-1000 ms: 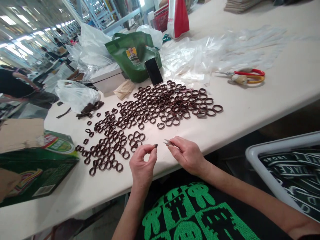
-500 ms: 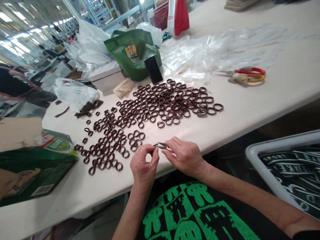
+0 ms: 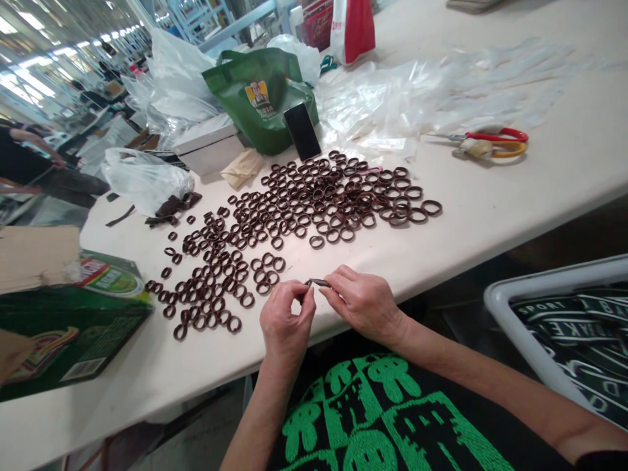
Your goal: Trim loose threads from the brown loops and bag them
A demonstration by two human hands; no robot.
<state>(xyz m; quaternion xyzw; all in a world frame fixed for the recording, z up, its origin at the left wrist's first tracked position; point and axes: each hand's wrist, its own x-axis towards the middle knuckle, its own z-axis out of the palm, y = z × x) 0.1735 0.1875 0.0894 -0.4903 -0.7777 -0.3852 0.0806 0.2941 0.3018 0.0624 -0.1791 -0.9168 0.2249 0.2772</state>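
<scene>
My left hand pinches a small dark piece at the near edge of the white table; the piece is almost hidden by my fingertips. My right hand grips small metal snips, whose tips meet my left fingertips. Just beyond both hands, many dark brown rings lie spread across the table in a wide band.
A green carton stands at the left. Behind the rings are a green bag, a black phone, a white box, clear plastic bags and red-handled scissors. A grey-rimmed bin sits at the right.
My hands have come together: the snips moved left until their tips met the piece pinched in my left hand. The view shifted slightly.
</scene>
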